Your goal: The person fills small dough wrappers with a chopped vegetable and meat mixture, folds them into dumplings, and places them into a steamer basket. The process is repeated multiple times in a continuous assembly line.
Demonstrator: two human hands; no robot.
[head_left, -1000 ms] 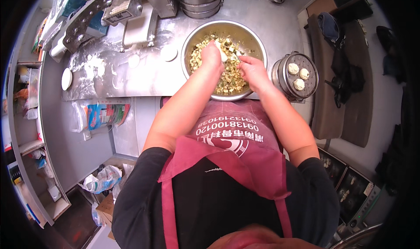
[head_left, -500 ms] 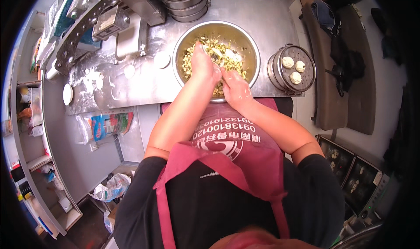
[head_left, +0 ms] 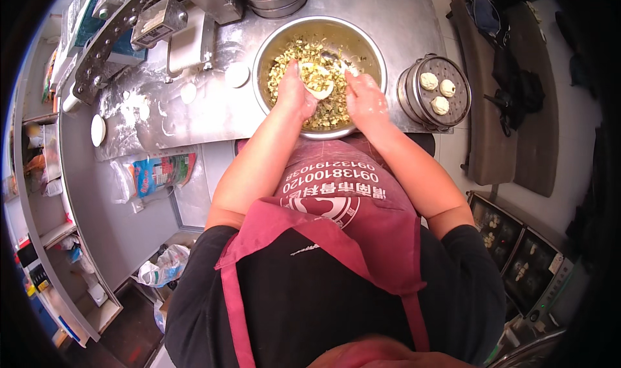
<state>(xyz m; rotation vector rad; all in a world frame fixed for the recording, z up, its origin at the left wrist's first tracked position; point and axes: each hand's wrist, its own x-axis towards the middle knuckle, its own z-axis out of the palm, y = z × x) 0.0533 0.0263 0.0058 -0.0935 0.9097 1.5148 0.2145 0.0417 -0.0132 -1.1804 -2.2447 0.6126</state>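
Note:
A wide steel bowl [head_left: 379,51] stands at the table's front edge, with a chopped yellow-green filling [head_left: 328,112] in it. Over the bowl, my left hand [head_left: 295,95] cups a round white dough wrapper [head_left: 319,91] with filling heaped on it. My right hand [head_left: 369,101] is just right of the wrapper, also above the bowl. Its fingers are curled together, smeared with white, and a pale bit shows at the fingertips; what they hold, if anything, I cannot make out. To the right, a round steamer tray [head_left: 458,108] carries three pleated white buns [head_left: 440,105].
The steel table [head_left: 414,28] is dusted with flour on its left. White discs [head_left: 237,75] lie left of the bowl, near a metal machine [head_left: 187,44]. Stacked steamers [head_left: 278,2] stand behind. A brown bench [head_left: 511,148] is at the right, shelves [head_left: 55,232] at the left.
My hands have drawn apart; the right one moved right. The filled wrapper in my left hand now shows clearly. The view has shifted slightly, so the table sits higher.

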